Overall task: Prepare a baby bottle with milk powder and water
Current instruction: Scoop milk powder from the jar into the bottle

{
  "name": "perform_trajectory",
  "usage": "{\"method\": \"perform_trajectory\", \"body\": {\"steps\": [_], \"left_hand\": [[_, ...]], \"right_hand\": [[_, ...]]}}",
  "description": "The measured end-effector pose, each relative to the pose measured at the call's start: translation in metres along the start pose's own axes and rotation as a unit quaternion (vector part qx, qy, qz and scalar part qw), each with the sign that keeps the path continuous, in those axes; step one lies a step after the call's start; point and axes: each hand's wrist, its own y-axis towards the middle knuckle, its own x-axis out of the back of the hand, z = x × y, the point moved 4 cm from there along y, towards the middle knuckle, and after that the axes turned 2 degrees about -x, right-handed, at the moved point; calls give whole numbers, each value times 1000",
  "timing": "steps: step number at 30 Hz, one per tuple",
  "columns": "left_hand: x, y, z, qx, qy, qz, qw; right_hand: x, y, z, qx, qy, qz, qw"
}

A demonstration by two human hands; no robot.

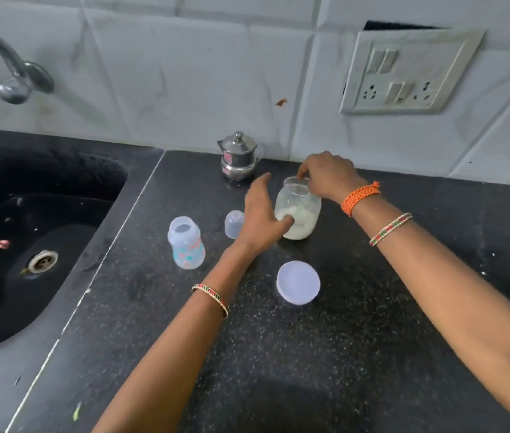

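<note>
A clear jar of milk powder (302, 214) stands open on the black counter (310, 354), about a third full of white powder. My left hand (261, 214) grips its left side, thumb against the glass. My right hand (325, 176) hovers over the jar's mouth with fingertips pinched at the rim; what they hold is hidden. The jar's white lid (298, 282) lies flat nearer to me. An open baby bottle (186, 242) with coloured print stands to the left, empty. Its clear cap (234, 224) stands between bottle and jar.
A small steel lidded pot (239, 157) stands by the tiled wall behind the jar. A black sink (28, 245) with a drain fills the left, under a steel tap (13, 73). A switch and socket plate (410, 73) hangs on the wall at right.
</note>
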Motion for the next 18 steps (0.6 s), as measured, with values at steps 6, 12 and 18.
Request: {"method": "perform_trajectory", "body": {"steps": [6,12,18], "left_hand": [[-24,17,24,42,61,72,995],[-26,21,32,36,5,96,995],[-28,14,36,37,-30,107,993]], "right_hand": [[-12,10,5,29,-52,64,996],[-25,6,11,21,-105,128,986],[-26,6,17,8,-181,176,968]]}}
